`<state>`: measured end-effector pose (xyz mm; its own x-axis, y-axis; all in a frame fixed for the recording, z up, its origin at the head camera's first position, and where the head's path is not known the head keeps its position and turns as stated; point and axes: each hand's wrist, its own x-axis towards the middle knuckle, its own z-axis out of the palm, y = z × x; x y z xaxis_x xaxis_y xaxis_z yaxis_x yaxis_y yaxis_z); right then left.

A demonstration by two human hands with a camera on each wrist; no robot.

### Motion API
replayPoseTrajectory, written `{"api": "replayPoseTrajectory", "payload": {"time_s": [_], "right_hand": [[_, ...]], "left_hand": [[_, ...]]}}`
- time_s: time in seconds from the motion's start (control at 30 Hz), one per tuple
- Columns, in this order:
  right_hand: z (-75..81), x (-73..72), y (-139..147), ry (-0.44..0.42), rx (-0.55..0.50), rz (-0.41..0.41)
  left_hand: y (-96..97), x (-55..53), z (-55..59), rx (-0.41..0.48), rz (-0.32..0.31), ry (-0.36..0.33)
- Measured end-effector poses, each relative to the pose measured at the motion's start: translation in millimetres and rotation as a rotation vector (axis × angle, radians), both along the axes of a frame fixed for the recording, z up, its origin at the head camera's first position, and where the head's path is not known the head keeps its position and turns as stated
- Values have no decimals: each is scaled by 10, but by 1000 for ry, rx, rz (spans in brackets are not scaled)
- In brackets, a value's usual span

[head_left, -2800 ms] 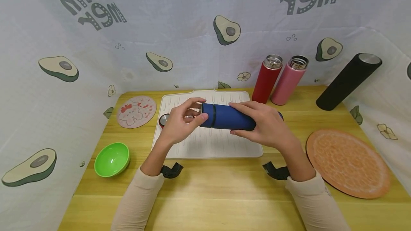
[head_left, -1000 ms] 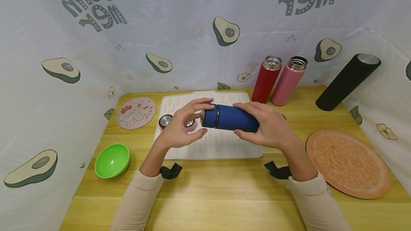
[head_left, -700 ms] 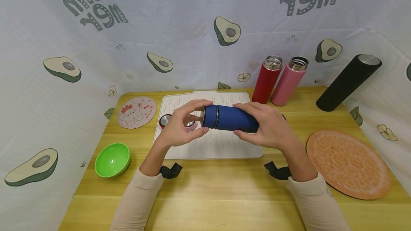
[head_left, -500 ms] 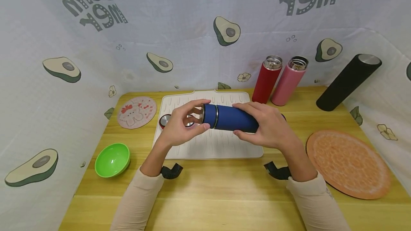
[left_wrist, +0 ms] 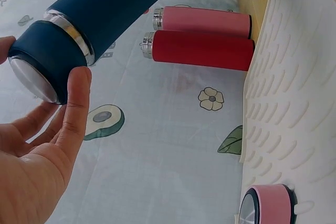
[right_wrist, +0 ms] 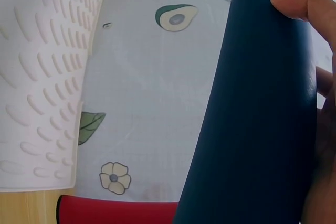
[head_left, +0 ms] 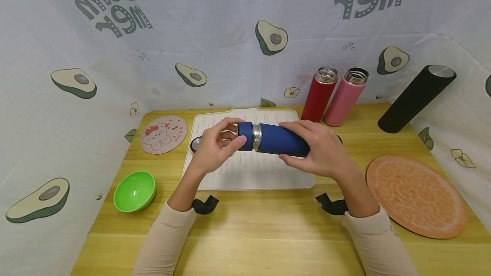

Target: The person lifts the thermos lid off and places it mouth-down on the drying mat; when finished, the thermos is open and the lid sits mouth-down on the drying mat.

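Observation:
In the head view a blue thermos bottle (head_left: 283, 139) lies sideways in the air over the white drying mat (head_left: 268, 178). My right hand (head_left: 322, 148) grips its body from the right. At the bottle's left end, my left hand (head_left: 216, 144) pinches the blue lid (head_left: 245, 136) between thumb and fingers. A band of silver threaded neck (head_left: 257, 136) shows between lid and body. The left wrist view shows the lid's silver top (left_wrist: 32, 80) with fingertips around its edge. In the right wrist view, the thumb (right_wrist: 294, 4) presses along the bottle's body.
Red (head_left: 319, 95) and pink (head_left: 346, 96) lidless bottles stand behind the mat on the right. A black bottle (head_left: 416, 97) is farther right. A red lid (head_left: 195, 144) and a pink lid (left_wrist: 275, 205) sit on the mat. Around are a green bowl (head_left: 134, 191), a round pink mat (head_left: 163, 134) and an orange placemat (head_left: 416, 195).
The left hand turned the lid, letting go and gripping it again. The lid has shifted left from the body, and more of the silver threaded neck shows. The right hand keeps its hold.

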<state>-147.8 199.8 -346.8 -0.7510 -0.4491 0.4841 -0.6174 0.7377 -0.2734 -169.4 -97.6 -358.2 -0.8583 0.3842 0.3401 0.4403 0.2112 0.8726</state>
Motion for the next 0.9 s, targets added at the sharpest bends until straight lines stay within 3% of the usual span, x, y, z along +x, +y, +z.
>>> {"api": "replayPoseTrajectory", "payload": {"time_s": [0.23, 0.4, 0.57, 0.9], "right_hand": [[7, -24, 40, 28, -33, 9], [27, -44, 109, -3, -96, 5], [41, -61, 194, -50, -172, -20], [64, -140, 440, -40, -343, -104]], "left_hand": [[-8, 1, 12, 90, 4, -28], [-4, -9, 22, 126, 10, -18], [-15, -28, 6, 106, 31, 1], [0, -77, -65, 27, 67, 55]]}}
